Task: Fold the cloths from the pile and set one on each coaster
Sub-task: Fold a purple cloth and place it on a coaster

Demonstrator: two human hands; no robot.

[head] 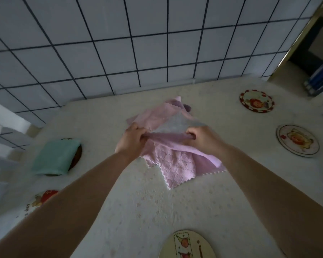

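Observation:
A pink cloth [177, 162] hangs between my hands over the table's middle, its lower corner draped toward me. My left hand [132, 140] grips its left edge and my right hand [203, 138] grips its right edge, the fabric bunched into a band between them. Behind it lies the pile, with a grey cloth [173, 125] on another pink cloth [153, 116] and a purple one [177, 103] at the back. A folded green cloth [54, 157] lies on a dark coaster [76, 157] at the left.
Round picture coasters lie bare on the pale patterned tabletop [138, 211]: one far right [256, 103], one right [297, 140], one at the near edge [186, 244], one near left [43, 200] partly behind my left forearm. A tiled wall [119, 43] backs the table.

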